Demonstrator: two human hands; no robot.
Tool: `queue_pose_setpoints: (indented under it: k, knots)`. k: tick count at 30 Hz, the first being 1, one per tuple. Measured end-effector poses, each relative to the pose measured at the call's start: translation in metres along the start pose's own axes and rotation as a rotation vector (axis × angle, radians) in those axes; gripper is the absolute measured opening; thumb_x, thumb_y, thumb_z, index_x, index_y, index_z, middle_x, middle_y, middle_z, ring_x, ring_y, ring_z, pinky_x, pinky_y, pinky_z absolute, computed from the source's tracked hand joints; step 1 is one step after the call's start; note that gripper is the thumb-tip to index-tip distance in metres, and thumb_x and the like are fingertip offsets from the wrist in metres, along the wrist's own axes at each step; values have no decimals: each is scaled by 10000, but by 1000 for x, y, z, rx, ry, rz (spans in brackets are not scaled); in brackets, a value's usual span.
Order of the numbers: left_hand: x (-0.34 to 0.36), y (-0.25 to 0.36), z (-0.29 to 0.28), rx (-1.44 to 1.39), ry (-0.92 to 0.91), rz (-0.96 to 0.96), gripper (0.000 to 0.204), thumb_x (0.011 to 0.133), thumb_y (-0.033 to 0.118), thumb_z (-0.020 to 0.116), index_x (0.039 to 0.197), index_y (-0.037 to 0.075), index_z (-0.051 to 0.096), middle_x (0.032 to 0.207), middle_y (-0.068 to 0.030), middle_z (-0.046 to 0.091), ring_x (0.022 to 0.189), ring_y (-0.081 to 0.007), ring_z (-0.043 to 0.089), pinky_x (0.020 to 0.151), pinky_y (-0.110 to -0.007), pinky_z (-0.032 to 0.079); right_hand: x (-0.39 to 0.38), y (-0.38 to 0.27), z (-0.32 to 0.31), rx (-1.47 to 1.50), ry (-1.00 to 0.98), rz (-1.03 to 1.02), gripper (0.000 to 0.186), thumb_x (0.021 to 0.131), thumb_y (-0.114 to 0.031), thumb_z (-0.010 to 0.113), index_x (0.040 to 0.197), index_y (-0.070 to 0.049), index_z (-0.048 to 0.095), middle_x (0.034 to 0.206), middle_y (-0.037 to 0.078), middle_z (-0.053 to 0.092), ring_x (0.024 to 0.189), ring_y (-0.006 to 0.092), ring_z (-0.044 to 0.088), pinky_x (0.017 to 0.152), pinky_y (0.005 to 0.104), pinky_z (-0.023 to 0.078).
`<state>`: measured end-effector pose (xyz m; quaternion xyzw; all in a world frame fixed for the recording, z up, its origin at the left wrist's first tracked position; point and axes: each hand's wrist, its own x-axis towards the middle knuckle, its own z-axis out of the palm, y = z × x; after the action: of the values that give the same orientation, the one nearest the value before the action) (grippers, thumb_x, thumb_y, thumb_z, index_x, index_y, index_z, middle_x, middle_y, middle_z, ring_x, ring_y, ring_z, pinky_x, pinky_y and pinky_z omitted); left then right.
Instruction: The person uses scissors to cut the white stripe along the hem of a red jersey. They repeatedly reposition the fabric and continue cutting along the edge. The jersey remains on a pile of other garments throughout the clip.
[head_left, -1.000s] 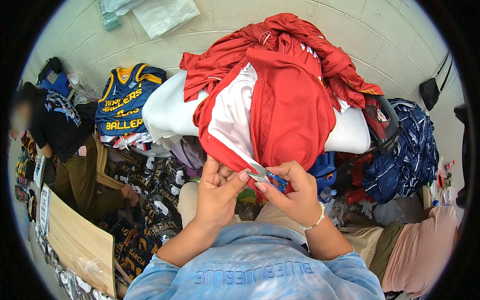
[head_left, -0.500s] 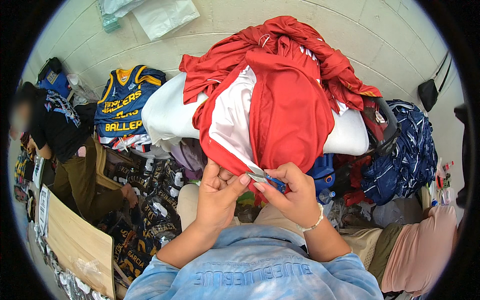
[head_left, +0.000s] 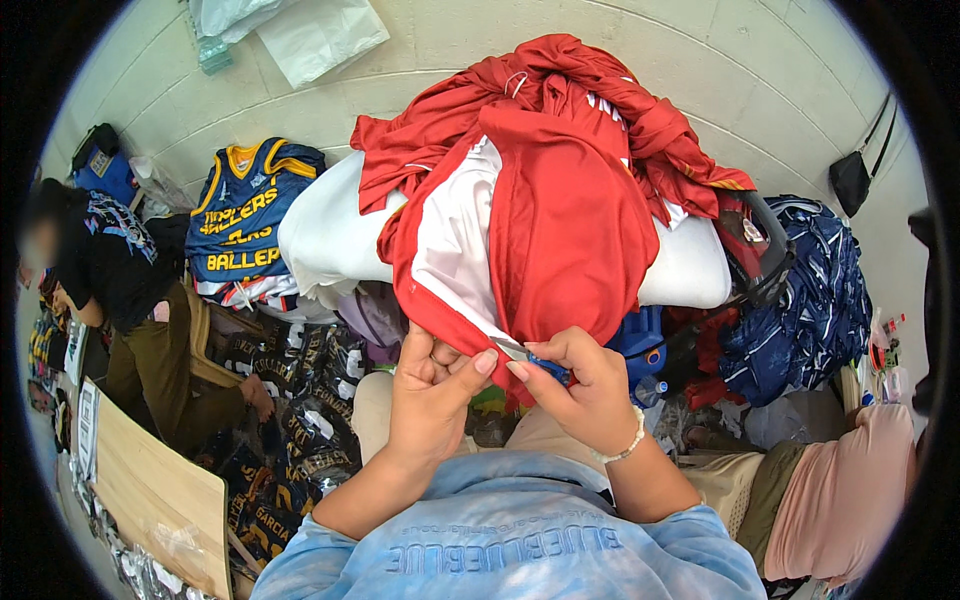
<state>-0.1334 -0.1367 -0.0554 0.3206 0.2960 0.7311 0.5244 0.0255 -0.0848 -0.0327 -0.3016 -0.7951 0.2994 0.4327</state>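
A red and white garment is draped over a white padded board, with more red fabric bunched on top. My left hand pinches the lower edge of the garment. My right hand, with a beaded bracelet at the wrist, is closed on small blue-handled scissors. The blades lie on the fabric edge between my two thumbs, partly hidden by my fingers.
Navy-yellow jerseys, a navy patterned pile, black printed garments, a leaning wooden board, a blue plastic container, and a hanging black pouch. A co-worker in black sits left; another person in pink is at lower right.
The picture has shifted slightly. The scissors' blades have tucked further into the fabric edge, less of them now showing. Both my hands keep their hold.
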Motion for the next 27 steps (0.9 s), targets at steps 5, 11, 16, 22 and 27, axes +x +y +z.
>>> queue_pose_setpoints:
  k: [5, 11, 16, 22, 27]
  knots:
    - [0, 0, 2, -34, -3, -36, 666, 872, -59, 588, 1439, 95, 276, 1205, -107, 587, 1083, -192, 605, 894, -344, 532, -1, 1, 2, 198, 6, 105, 227, 810, -143, 757, 882, -4, 593, 742, 82, 651, 628, 107, 598, 569, 250, 465]
    - [1, -1, 2, -70, -26, -65, 770, 879, -79, 577, 1496, 132, 169, 1272, -86, 532, 1120, -157, 569, 945, -324, 486, -9, 9, -4, 196, -153, 204, 304, 790, -155, 781, 934, -8, 555, 702, 31, 571, 628, 69, 500, 566, 230, 413]
    - [7, 2, -1, -91, 10, -63, 806, 888, -67, 569, 1512, 177, 122, 1255, -67, 537, 1097, -148, 575, 887, -318, 529, -11, 13, -12, 115, -188, 148, 276, 795, -95, 764, 949, -23, 547, 763, 5, 596, 677, 38, 504, 592, 203, 403]
    - [9, 3, 2, -90, -11, -58, 826, 890, -60, 571, 1519, 193, 99, 1251, -60, 540, 1087, -138, 578, 876, -306, 536, -10, 6, -4, 307, 46, 141, 276, 775, -131, 789, 897, 2, 581, 769, 77, 639, 678, 100, 595, 607, 239, 466]
    - [8, 4, 3, -86, -16, -64, 833, 892, -53, 579, 1520, 194, 90, 1237, -56, 549, 1076, -132, 584, 860, -296, 540, -7, 5, -3, 24, 21, -8, 301, 768, -139, 795, 933, 20, 599, 801, 107, 669, 652, 147, 633, 592, 258, 489]
